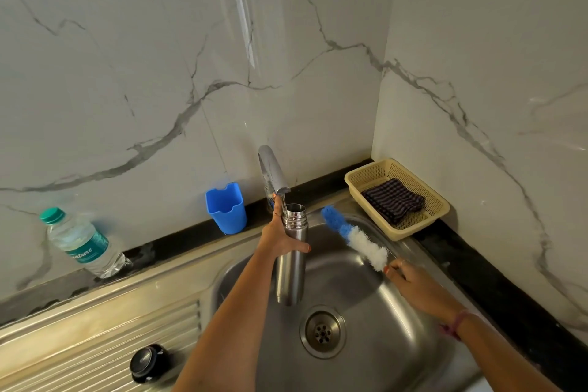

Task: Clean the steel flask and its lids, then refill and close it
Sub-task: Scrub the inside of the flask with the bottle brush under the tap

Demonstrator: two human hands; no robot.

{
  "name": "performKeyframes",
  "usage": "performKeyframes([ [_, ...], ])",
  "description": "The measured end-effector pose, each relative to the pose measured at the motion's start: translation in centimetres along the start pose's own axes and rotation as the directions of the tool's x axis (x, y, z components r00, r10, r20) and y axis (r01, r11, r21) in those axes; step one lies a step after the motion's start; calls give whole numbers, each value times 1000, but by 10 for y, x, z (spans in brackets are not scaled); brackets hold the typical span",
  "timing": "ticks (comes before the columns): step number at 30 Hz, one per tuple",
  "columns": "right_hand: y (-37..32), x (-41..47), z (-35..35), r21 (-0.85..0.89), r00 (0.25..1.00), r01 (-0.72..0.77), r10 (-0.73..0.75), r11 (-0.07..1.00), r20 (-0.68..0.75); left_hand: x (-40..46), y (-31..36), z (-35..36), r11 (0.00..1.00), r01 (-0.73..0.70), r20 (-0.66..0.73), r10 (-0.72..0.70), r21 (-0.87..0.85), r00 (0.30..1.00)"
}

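Observation:
My left hand [281, 237] grips the steel flask [291, 267] upright over the sink basin [366, 312], its open threaded mouth right under the chrome tap [272, 172]. A thin stream of water runs from the spout into the flask. My right hand [410, 283] holds the handle of a blue and white bottle brush [353, 237], whose bristled head points up and left, to the right of the flask. A black lid [148, 363] lies on the ribbed drainboard at the lower left.
A blue plastic cup [226, 208] stands on the ledge left of the tap. A plastic water bottle [79, 243] leans at the far left. A yellow basket [356, 180] with a dark checked cloth [394, 200] sits in the right corner. The drain [322, 332] is below the flask.

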State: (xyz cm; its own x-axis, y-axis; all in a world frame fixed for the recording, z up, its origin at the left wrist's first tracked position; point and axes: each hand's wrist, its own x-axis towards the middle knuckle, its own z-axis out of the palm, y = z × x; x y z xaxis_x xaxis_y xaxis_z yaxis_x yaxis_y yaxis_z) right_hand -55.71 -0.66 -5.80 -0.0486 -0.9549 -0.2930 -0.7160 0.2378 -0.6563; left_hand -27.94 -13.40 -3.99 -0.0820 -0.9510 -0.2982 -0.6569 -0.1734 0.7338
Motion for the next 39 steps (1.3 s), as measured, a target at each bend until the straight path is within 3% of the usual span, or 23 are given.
performKeyframes([
  [17,-9,-6,-13,-6,998,52,-52,999,22,-19,-22,-1,995,-98,20,99,-27,995],
  [22,-22,-9,-52,-169,984,171,-159,971,85,-31,-33,4,998,-45,-73,41,-49,996],
  [28,-44,-1,-104,-494,942,318,-328,809,69,-45,-37,7,998,-22,-115,16,-51,993],
  [34,-76,0,-142,-611,883,414,-461,675,90,-58,-40,5,996,-25,-142,13,-84,990],
  [39,-105,3,-154,-786,856,438,-469,436,217,-67,-37,-4,999,-14,-119,9,-40,993],
])
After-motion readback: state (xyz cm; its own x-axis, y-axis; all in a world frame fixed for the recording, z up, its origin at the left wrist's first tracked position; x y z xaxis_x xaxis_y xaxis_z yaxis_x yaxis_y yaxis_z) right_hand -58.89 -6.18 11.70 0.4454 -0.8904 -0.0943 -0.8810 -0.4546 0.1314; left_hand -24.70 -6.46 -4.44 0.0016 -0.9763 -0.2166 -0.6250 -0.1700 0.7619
